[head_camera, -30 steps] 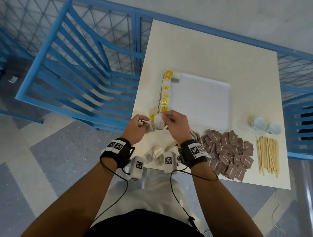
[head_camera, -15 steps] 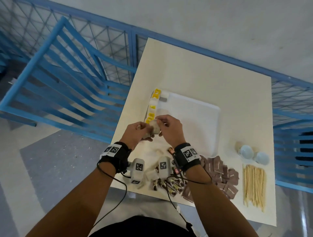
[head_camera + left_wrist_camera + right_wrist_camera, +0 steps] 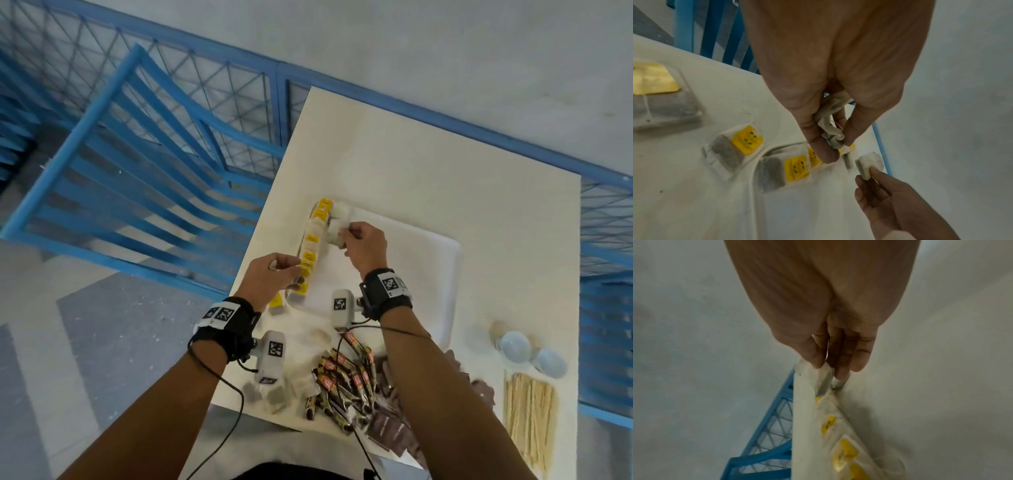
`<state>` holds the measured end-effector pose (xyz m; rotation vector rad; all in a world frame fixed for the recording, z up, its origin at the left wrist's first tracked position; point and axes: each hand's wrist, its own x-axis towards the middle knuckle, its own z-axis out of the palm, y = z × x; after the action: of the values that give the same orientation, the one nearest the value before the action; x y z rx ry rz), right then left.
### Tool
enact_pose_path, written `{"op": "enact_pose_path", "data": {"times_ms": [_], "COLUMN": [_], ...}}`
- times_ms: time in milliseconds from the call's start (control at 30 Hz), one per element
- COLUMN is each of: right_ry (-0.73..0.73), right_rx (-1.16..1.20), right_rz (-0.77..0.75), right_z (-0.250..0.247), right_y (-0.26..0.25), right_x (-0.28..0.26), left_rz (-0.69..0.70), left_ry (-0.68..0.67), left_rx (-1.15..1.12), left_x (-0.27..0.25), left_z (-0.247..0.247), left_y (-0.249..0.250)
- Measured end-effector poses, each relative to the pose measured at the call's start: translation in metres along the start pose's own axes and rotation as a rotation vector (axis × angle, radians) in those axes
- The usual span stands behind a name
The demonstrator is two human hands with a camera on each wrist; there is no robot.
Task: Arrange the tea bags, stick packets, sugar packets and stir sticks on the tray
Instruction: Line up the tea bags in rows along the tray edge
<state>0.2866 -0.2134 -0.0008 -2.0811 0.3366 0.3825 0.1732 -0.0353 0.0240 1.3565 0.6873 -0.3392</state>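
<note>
White paper tea bag [image 3: 335, 230] pinched between thumb and fingers of the right hand [image 3: 364, 248], held just off the fingertips at the far end of the yellow-tagged row of tea bags [image 3: 310, 248] along the left rim of the tray [image 3: 428, 274], presumably to start a second column beside it; left hand [image 3: 270, 279] sits at the near end of that row, thumb and fingers closed on spare tea bags [image 3: 831, 129], likely kept as a ready supply. Stick packets [image 3: 342, 380], sugar packets [image 3: 390, 425] and stir sticks [image 3: 529, 416] lie on the table [image 3: 411, 164] behind the right wrist, not yet on the tray
</note>
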Motion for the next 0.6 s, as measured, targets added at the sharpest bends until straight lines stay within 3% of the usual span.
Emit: {"op": "enact_pose_path", "data": {"times_ms": [200,600], "right_ry": [0.101,0.195], "right_rx": [-0.079,-0.03], "right_rz": [0.059,0.108], "right_z": [0.016,0.026], "right_y": [0.0,0.0], "right_x": [0.028,0.034], "left_rz": [-0.032,-0.034], "left_ry": [0.014,-0.002], "left_rx": [0.024,0.003], "left_x": [0.008,0.015], "left_z": [-0.02,-0.022], "left_y": [-0.007,-0.005]}}
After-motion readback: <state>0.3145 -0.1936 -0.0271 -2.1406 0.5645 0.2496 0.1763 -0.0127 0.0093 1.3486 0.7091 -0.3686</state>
